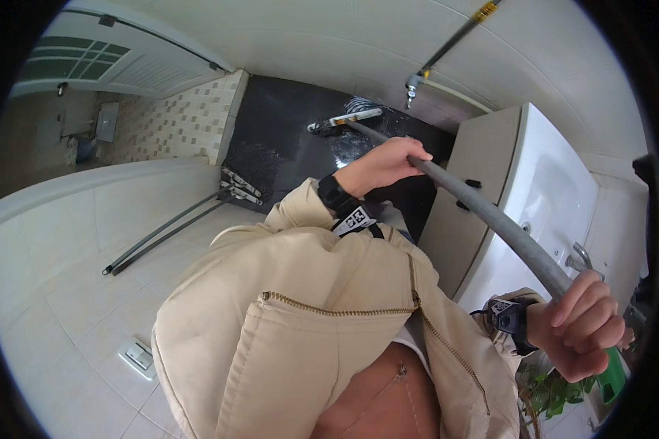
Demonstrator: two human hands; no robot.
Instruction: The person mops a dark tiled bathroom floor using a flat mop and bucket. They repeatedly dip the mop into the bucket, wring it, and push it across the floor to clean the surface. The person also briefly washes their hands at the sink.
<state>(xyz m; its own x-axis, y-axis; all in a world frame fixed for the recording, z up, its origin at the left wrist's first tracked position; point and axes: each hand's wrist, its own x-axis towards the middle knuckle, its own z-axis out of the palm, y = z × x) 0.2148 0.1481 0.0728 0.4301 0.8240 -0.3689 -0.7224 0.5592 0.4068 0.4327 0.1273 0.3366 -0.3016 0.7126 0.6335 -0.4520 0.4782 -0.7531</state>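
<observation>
A long grey pole (480,206) runs diagonally from the right down to a narrow white floor-cleaning head (357,118) with an orange part at its joint. This head rests on a wet black floor (285,115), beside whitish streaks of foam or water. My left hand (387,164) is wrapped around the lower part of the pole. Higher up, at its near end, my right hand (579,329) grips it with curled fingers. Whether the head is a squeegee or a brush, I cannot tell.
Two more long-handled tools (170,230) lean at the left wall, heads on the floor. To my right stands a cabinet (472,148) with a white washbasin (560,181) and tap (579,255). A wall tap (411,93) juts out ahead. Leafy plants (549,389) are low right.
</observation>
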